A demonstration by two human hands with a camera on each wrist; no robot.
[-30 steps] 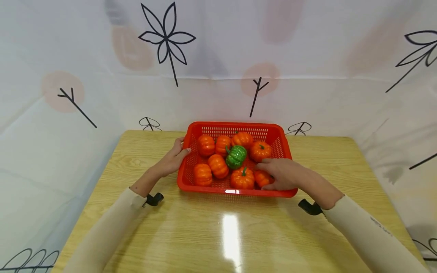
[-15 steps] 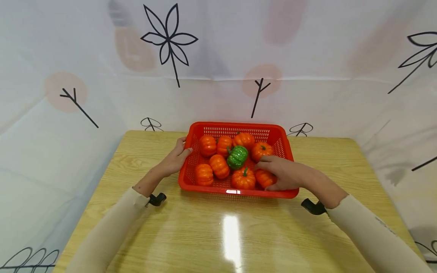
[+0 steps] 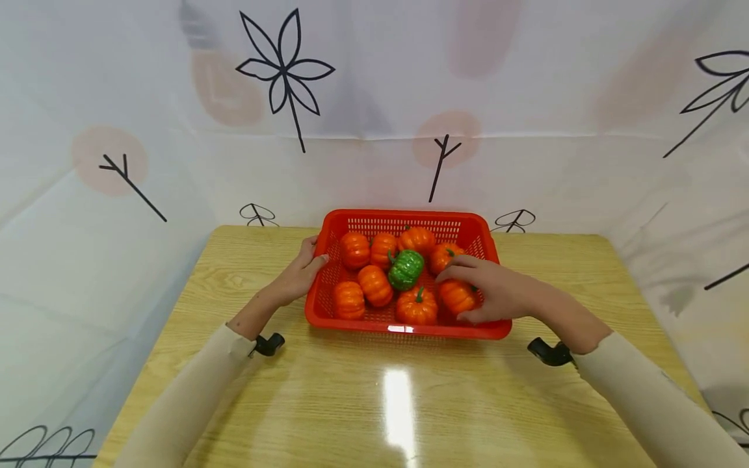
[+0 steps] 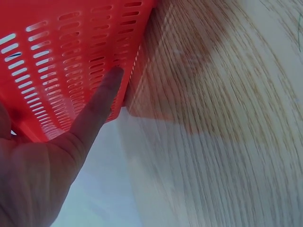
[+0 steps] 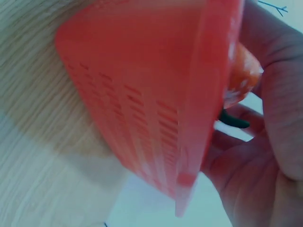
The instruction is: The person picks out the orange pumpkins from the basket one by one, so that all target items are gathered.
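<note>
Backdrop cloth, white with dark leaf outlines: hangs behind everything.

Bench, pale yellow wood-grain top: carries the one container.

Basket, rectangular, red plastic, slotted walls: upright; place practically the same as half a second ago.

Left hand: at the basket's left edge, hold unaltered; thumb at the rim, one finger nearly straight against the outer wall.

Right hand: inside the basket's near right corner; drawn slightly up and outward since the earlier view. Fingers curved, parted from the thumb by the breadth of what they grip — one pumpkin.

Held pumpkin, glossy orange, ribbed: between right thumb and fingers, more of it exposed than before. It seems to have come up off the basket floor — judged to mark handling turned from reaching to lifting.

Seven other orange pumpkins: loose in the basket, undisturbed; the one at the far right is now partly covered by the fingers.

Green pumpkin, glossy, ribbed: mid-basket, unmoved.

Stem, dark green, curved: beside the rim in the right wrist view.
</note>
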